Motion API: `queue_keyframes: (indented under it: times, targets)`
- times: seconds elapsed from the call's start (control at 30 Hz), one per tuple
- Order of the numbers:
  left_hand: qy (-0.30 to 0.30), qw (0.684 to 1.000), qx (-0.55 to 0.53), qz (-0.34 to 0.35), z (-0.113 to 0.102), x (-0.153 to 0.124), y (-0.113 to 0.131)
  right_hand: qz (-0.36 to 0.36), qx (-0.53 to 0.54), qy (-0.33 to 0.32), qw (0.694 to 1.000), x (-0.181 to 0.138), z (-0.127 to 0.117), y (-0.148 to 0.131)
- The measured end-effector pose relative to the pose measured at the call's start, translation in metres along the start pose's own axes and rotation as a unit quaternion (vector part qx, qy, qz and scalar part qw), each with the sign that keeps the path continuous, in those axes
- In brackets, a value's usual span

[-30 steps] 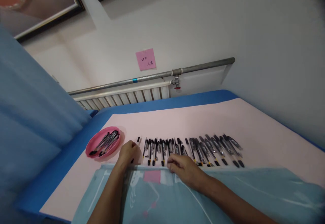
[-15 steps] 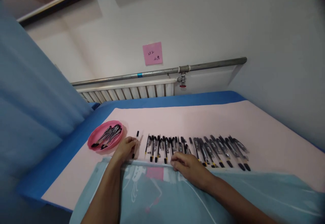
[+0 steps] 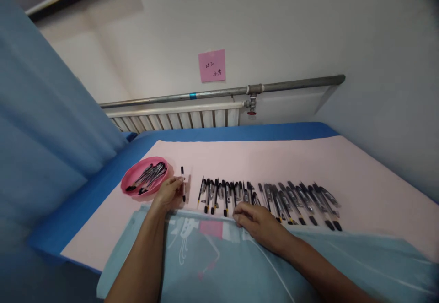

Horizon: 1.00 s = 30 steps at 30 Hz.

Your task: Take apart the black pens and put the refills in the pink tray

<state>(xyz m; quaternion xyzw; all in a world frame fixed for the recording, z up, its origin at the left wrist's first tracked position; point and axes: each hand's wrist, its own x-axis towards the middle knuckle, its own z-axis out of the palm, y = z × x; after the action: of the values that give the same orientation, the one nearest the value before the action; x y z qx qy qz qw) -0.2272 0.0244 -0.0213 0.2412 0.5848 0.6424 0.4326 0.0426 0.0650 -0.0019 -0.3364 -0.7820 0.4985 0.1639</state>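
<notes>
My left hand pinches a single black-capped pen, holding it upright-ish just left of a long row of pens laid side by side on the pink table cover. My right hand rests with curled fingers on the near edge of the row, at the hem of a light blue cloth. Whether it holds anything is hidden. A pink bowl with several more pens sits left of my left hand.
A blue table edge borders the pink cover. Behind it run a radiator and a metal pipe along the white wall with a pink note. A blue curtain hangs at the left.
My left hand has lifted the single pen off the pink cover and turned it more upright. The view has tilted down and shifted slightly. My right hand has stayed at the row's edge.
</notes>
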Motion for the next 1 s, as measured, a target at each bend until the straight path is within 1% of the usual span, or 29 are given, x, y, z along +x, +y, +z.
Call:
queue_keyframes:
  times: [0.1,0.2,0.27,0.37,0.47,0.57,0.6,0.67,0.7,0.77,0.87,0.93,1.0]
  targets:
    - [-0.019,1.0,-0.013,0.002,0.003,-0.001,0.002,0.0,0.021,0.014,1.0,0.003,0.001,0.001]
    - [-0.064,0.998,-0.014,0.007,0.014,-0.009,0.005,0.011,0.06,0.058,0.996,0.008,0.003,0.004]
    - [-0.105,0.994,-0.01,0.008,0.029,-0.018,0.005,0.016,0.094,0.086,0.992,0.011,0.006,0.003]
    - [-0.17,0.985,0.001,0.002,0.057,-0.036,0.001,0.008,0.135,0.104,0.985,0.013,0.011,0.001]
    - [-0.247,0.968,0.04,-0.018,0.083,-0.051,-0.005,-0.008,0.163,0.104,0.981,0.013,0.016,-0.001]
    - [-0.293,0.949,0.106,-0.038,0.096,-0.057,-0.002,-0.017,0.19,0.092,0.977,0.013,0.018,0.0]
    - [-0.297,0.942,0.155,-0.031,0.096,-0.055,0.002,-0.014,0.193,0.091,0.977,0.014,0.018,0.0]
    - [-0.279,0.917,0.285,-0.005,0.09,-0.048,0.016,-0.001,0.195,0.098,0.976,0.017,0.015,-0.002]
    - [-0.247,0.896,0.368,0.008,0.084,-0.043,0.024,0.007,0.192,0.103,0.976,0.019,0.013,-0.005]
    - [-0.192,0.876,0.442,0.009,0.072,-0.03,0.038,0.021,0.189,0.105,0.976,0.025,0.011,-0.015]
    - [-0.148,0.828,0.539,-0.03,0.056,-0.011,0.048,0.029,0.214,0.103,0.971,0.034,0.011,-0.035]
    - [-0.144,0.793,0.589,-0.068,0.05,-0.004,0.044,0.031,0.25,0.114,0.961,0.04,0.014,-0.044]
    - [-0.151,0.768,0.616,-0.09,0.047,0.0,0.037,0.034,0.276,0.124,0.953,0.045,0.019,-0.046]
